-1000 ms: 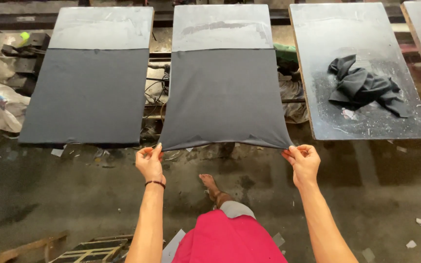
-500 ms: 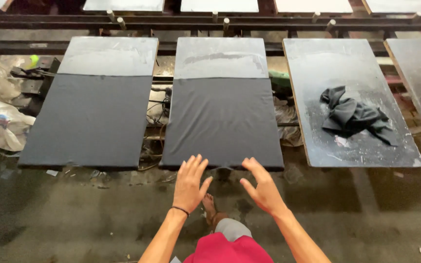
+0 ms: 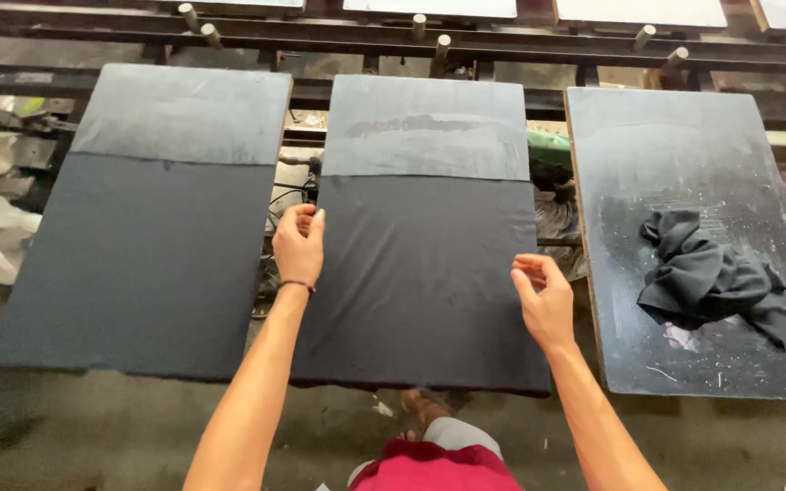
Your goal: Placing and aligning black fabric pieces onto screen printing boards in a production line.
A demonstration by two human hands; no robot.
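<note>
Left hand (image 3: 299, 245) and right hand (image 3: 543, 300), fingers loosely curled, holding nothing, rest at the edges of the dark cloth (image 3: 420, 282) between them.

Middle board (image 3: 425, 127) with dark cloth (image 3: 420, 282) spread flat over its lower part; the surface offers open passage between the left hand (image 3: 299, 244) at the cloth's left edge and the right hand (image 3: 543, 300) at its right edge. A narrow gap left of the board is crowded with cables (image 3: 291, 195). The right board (image 3: 675, 145) is partly blocked by a crumpled dark rag (image 3: 711, 277). Pegs (image 3: 429, 35) project from the rail (image 3: 502, 55) beyond.
</note>
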